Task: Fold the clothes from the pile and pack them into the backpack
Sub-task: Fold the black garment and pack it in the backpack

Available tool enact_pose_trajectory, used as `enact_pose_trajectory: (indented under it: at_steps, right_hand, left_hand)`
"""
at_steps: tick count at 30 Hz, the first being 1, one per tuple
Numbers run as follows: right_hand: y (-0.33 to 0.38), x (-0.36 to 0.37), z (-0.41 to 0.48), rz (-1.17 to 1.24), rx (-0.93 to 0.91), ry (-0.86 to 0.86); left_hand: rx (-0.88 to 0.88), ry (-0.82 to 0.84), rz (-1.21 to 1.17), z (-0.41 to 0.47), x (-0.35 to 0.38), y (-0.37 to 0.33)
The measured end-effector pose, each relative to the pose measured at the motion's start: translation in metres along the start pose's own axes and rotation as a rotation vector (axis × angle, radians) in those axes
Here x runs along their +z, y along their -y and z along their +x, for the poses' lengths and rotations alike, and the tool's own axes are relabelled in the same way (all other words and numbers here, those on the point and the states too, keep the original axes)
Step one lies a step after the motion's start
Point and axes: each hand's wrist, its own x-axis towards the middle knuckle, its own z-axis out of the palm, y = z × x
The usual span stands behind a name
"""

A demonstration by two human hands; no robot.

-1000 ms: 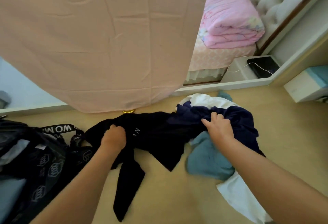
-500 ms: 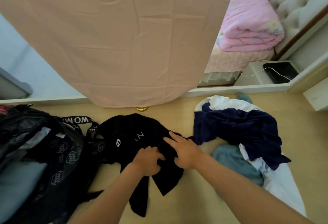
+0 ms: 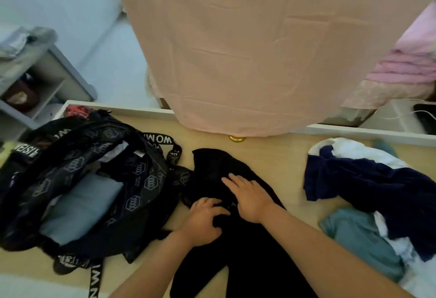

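As right hand [image 3: 250, 198] presses, black garment [image 3: 212, 163] lies under fingers [image 3: 232, 179].

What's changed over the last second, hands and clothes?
The right hand let go of the navy garment in the pile, came left and now lies flat on the black garment. The left hand kept its grip on that garment, now pulled clear of the pile, beside the backpack. Backpack and remaining pile stayed put.

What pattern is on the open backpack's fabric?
White hexagon logos repeated on the black fabric backpack; head view.
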Motion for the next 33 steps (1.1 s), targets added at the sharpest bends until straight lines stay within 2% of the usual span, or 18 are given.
enact_pose_trajectory:
  at_steps: [2,4,6,8,10,12,14,16,17,20,22,26,28,31,33]
  right_hand:
    - [-0.001,0.004,0.002,0.012,0.1,0.088]
    - [-0.004,0.006,-0.004,-0.107,0.224,0.121]
    - [-0.009,0.007,-0.014,-0.163,0.363,0.129]
    - [-0.013,0.006,-0.023,-0.107,0.475,0.171]
    - [-0.014,0.003,-0.029,-0.076,0.558,0.241]
    - [-0.008,-0.001,-0.033,-0.067,0.606,0.194]
    - [0.001,-0.005,-0.031,-0.133,0.581,0.027]
    - [0.01,-0.007,-0.024,-0.186,0.456,-0.126]
    - [0.013,-0.007,-0.019,-0.138,0.377,-0.148]
    - [0.025,-0.002,-0.006,0.044,0.279,0.038]
    - [0.032,0.006,-0.004,0.046,0.288,0.097]
    - [0.04,0.024,-0.011,0.079,0.367,0.068]
    - [0.046,0.03,-0.013,0.183,0.375,0.073]
    - [0.051,0.022,-0.008,0.362,0.387,0.068]
    - [0.045,0.011,-0.002,0.357,0.373,0.01]
  left_hand:
    - [-0.039,-0.044,-0.158,-0.003,-0.001,0.003]
    - [-0.126,-0.144,-0.29,-0.004,-0.005,0.011]
    - [-0.214,-0.279,-0.278,-0.003,-0.01,0.019]
    - [-0.27,-0.348,-0.166,-0.001,-0.014,0.024]
    - [-0.308,-0.276,-0.119,0.003,-0.015,0.026]
    - [-0.281,-0.166,-0.143,0.006,-0.012,0.025]
    - [-0.216,-0.091,-0.094,0.006,-0.004,0.022]
    - [-0.163,-0.068,-0.013,0.005,0.005,0.021]
    - [-0.147,-0.063,-0.022,0.004,0.01,0.022]
    - [-0.124,-0.096,-0.262,0.003,0.012,0.031]
    - [-0.109,-0.201,-0.302,0.004,-0.007,0.035]
    - [0.003,-0.548,-0.044,0.013,-0.087,0.033]
    - [0.024,-0.646,0.115,0.019,-0.118,0.034]
    - [-0.053,-0.612,0.313,0.024,-0.127,0.03]
    - [-0.018,-0.502,0.38,0.022,-0.11,0.025]
